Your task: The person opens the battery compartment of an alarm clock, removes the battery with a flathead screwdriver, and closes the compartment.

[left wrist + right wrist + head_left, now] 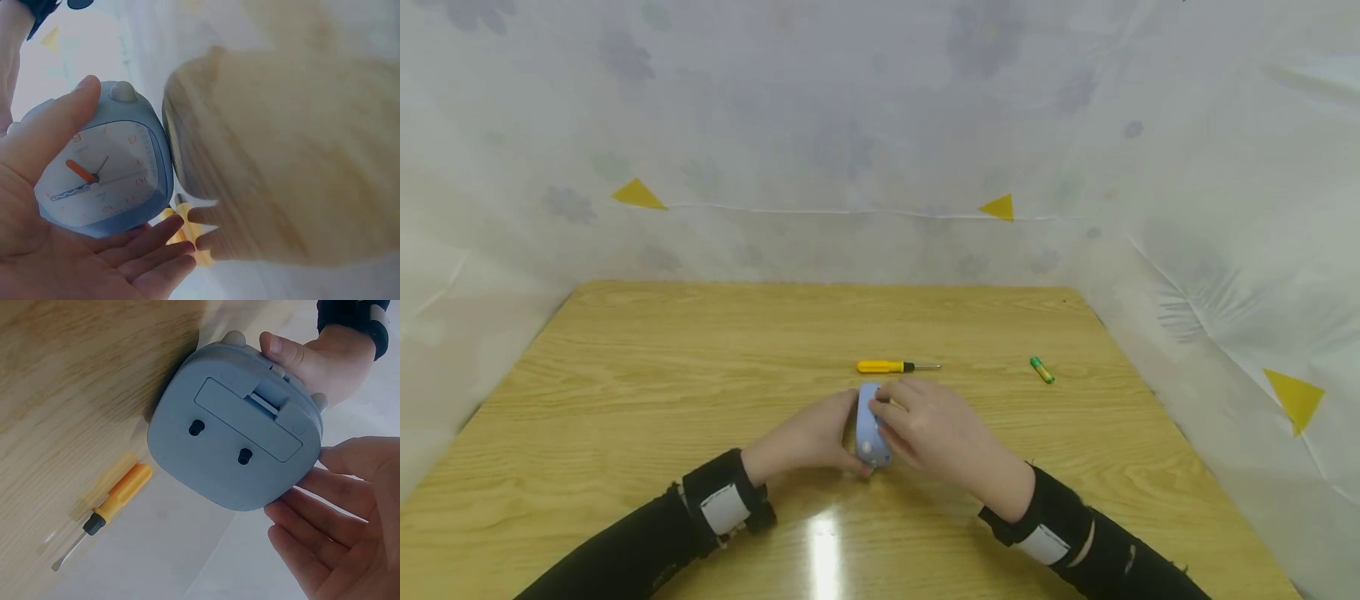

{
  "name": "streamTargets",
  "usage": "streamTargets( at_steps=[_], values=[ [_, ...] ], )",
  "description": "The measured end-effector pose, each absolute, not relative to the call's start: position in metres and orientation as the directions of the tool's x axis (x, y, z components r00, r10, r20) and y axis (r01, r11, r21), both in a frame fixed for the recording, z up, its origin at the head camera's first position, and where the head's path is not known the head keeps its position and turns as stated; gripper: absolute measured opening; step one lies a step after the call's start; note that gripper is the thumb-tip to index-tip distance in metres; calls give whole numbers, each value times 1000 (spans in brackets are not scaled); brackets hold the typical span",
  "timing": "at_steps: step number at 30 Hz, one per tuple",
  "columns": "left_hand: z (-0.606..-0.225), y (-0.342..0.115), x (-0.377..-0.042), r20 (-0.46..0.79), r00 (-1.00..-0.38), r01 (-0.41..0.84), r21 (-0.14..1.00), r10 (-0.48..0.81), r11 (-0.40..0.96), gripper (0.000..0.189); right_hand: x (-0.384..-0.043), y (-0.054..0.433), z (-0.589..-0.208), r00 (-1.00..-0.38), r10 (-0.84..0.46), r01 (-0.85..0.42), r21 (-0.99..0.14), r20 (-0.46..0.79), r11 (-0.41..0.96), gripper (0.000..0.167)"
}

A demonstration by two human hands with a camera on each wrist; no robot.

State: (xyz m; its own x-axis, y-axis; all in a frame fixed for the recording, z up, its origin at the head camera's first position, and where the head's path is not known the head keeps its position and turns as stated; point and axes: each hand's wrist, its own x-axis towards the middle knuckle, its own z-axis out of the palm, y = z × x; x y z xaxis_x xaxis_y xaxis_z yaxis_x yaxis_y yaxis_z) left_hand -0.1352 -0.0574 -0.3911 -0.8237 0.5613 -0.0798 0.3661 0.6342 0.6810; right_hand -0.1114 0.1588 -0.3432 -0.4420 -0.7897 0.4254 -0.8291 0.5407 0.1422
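A light blue alarm clock (pixel 867 421) stands between both hands near the middle of the table. Its white dial (pixel 100 175) faces my left hand (pixel 812 437), which holds it with the thumb along one side and the fingers along the opposite one. The clock's back (pixel 219 456), with two black knobs and a battery cover fitted in it, is turned toward my right hand (pixel 936 429). Loosely bent fingers (pixel 306 519) of that hand touch the edge of the casing. Just beyond the clock lies a yellow screwdriver (pixel 883 367).
A small green-and-yellow battery (pixel 1041 369) lies farther right on the wooden table (pixel 700 333). Pale patterned sheeting (pixel 880 125) with yellow triangles rises behind the table and along its sides.
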Motion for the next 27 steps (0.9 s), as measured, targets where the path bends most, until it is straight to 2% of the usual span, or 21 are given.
streamTargets(
  at_steps=[27],
  values=[
    [-388,-63,-126,-32,-885,335,649,464,683,105,-109,167,-353,-456,-748,-809,126,481,575,26]
  ],
)
